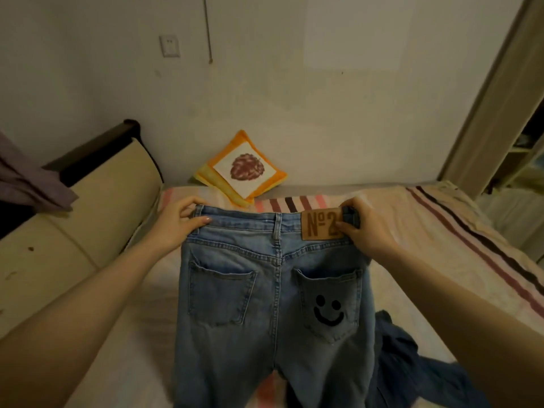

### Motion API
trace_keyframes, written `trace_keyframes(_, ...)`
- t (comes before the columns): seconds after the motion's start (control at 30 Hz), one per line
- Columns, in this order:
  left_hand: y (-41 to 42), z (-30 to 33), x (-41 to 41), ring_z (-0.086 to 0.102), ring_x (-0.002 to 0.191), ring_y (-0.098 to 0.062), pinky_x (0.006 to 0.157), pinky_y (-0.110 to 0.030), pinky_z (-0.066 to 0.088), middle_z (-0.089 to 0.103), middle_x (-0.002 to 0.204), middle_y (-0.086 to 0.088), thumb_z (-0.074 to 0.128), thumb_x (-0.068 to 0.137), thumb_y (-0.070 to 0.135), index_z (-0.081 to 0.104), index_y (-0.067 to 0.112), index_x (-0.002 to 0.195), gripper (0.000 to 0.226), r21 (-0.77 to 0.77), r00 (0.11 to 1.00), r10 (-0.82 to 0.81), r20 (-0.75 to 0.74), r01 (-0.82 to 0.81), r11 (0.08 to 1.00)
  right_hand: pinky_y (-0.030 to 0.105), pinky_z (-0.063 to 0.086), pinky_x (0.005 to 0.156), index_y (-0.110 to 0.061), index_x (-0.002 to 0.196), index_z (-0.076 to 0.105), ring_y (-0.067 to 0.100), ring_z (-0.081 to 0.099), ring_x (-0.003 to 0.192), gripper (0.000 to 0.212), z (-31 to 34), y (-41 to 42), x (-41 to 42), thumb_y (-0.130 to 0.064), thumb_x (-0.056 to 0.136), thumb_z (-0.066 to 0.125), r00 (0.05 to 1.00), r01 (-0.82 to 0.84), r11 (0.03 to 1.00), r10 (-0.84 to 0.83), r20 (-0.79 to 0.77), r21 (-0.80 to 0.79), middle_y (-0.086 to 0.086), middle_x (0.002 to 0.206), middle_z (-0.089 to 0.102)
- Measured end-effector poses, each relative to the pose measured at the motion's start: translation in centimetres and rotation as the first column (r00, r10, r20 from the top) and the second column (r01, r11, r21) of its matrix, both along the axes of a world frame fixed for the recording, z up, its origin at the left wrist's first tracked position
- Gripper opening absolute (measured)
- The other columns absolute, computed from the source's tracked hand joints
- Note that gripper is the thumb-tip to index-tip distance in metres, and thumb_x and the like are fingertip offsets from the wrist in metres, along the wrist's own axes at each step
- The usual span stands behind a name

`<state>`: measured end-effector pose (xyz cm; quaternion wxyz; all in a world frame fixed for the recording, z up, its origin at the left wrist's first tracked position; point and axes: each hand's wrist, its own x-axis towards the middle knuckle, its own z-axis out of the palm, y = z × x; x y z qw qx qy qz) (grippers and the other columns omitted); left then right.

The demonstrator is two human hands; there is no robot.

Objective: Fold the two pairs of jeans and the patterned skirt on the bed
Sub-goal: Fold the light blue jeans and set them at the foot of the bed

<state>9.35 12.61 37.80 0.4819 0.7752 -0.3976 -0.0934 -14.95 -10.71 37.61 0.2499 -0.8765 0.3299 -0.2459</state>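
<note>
Light jeans (265, 304) held up over the striped bed (441, 231), back side facing, waistband pinched at its left corner by the left hand (179, 219) and at its right by the right hand (365, 228). Risk: the legs may land twisted on the darker denim (406, 357) lying near right, spoiling the fold.

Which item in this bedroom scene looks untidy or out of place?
The dark blue garment lies crumpled in a heap on the bed, lower right, beside the light jeans, which both hands hold up by the waistband.

Orange cushion (242, 167) against wall; purple cloth (28, 178) on headboard (97, 154).
</note>
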Motion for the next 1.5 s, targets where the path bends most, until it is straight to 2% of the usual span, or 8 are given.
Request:
trace_keyframes(0.1,-3.5,-5.1,3.5,0.055,0.111,-0.035,0.093,-0.046,0.047,0.061,0.097,-0.004,0.066,0.084,0.006,0.060,0.016,0.092,0.014,0.044,0.997,0.054,-0.058,-0.051,0.998,0.028,0.036,0.072,-0.009,0.113,0.050,0.018,0.049,0.091,0.028,-5.4,-3.4,3.6,-0.011,0.088,0.062,0.999,0.029,0.995,-0.027,-0.027,0.098,0.004,0.105,0.054)
trace_keyframes(0.3,-11.2,-14.4,9.5,0.048,0.120,-0.031,0.092,-0.031,0.040,0.058,0.114,-0.005,0.064,0.085,0.006,0.057,0.018,0.099,0.019,0.043,0.985,0.144,-0.093,-0.141,0.989,0.030,0.039,0.073,-0.012,0.111,0.048,0.017,0.049,0.090,0.025,-14.2,-9.8,10.4,-0.012,0.090,0.060,0.998,0.053,0.983,-0.050,-0.025,0.175,0.001,0.102,0.052)
trace_keyframes(0.47,-15.5,-22.6,12.9,0.052,0.116,-0.031,0.092,-0.049,0.050,0.059,0.115,-0.014,0.064,0.086,0.008,0.054,0.025,0.109,0.030,0.073,0.971,0.186,-0.151,-0.177,0.982,0.034,0.048,0.072,-0.017,0.109,0.046,0.019,0.051,0.086,0.023,-21.2,-13.7,14.2,-0.015,0.090,0.059,0.994,0.101,0.970,-0.088,-0.067,0.219,0.000,0.097,0.053)
trace_keyframes(0.77,-21.6,-34.0,15.3,0.049,0.120,-0.031,0.094,-0.041,0.046,0.056,0.123,-0.019,0.060,0.090,0.014,0.052,0.022,0.122,0.034,0.160,0.953,0.243,-0.182,-0.216,0.963,0.031,0.041,0.079,-0.012,0.128,0.045,0.019,0.047,0.095,0.040,-32.4,-18.3,16.5,-0.003,0.090,0.053,0.972,0.184,0.944,-0.132,-0.195,0.275,0.011,0.119,0.055)
trace_keyframes(0.97,-23.9,-38.5,15.1,0.052,0.106,-0.024,0.091,-0.034,0.045,0.048,0.121,-0.013,0.061,0.089,0.013,0.034,0.024,0.141,0.059,0.185,0.942,0.121,-0.314,-0.064,0.981,0.035,0.040,0.096,-0.019,0.147,0.024,0.032,0.047,0.123,0.066,-38.0,-20.0,17.4,-0.004,0.091,0.055,0.961,0.206,0.924,-0.129,-0.243,0.322,0.014,0.139,0.046)
trace_keyframes(1.13,-22.7,-41.9,13.9,0.044,0.125,-0.031,0.104,-0.042,0.039,0.042,0.135,-0.017,0.065,0.085,0.007,0.023,0.023,0.146,0.075,0.275,0.907,0.111,-0.405,0.005,0.961,0.038,0.045,0.093,-0.022,0.149,0.019,0.034,0.050,0.120,0.070,-40.1,-19.2,16.9,-0.008,0.091,0.055,0.942,0.171,0.906,-0.036,-0.333,0.386,0.015,0.139,0.046)
trace_keyframes(1.27,-22.0,-42.7,12.1,0.046,0.111,-0.024,0.096,-0.033,0.039,0.043,0.122,-0.013,0.063,0.083,-0.001,0.024,0.018,0.145,0.076,0.260,0.889,0.110,-0.444,0.010,0.966,0.037,0.043,0.095,-0.022,0.148,0.020,0.032,0.049,0.121,0.068,-40.5,-18.2,16.3,-0.015,0.091,0.057,0.927,0.121,0.923,0.028,-0.375,0.366,0.011,0.139,0.047)
trace_keyframes(1.5,-17.2,-43.6,9.0,0.047,0.112,-0.020,0.089,-0.028,0.038,0.044,0.135,-0.019,0.067,0.081,0.003,0.030,0.018,0.143,0.074,0.275,0.903,0.118,-0.412,-0.001,0.962,0.041,0.042,0.102,-0.027,0.148,0.020,0.031,0.046,0.124,0.073,-41.9,-11.7,15.9,-0.031,0.088,0.062,0.902,-0.030,0.940,0.172,-0.397,0.340,0.011,0.145,0.038)
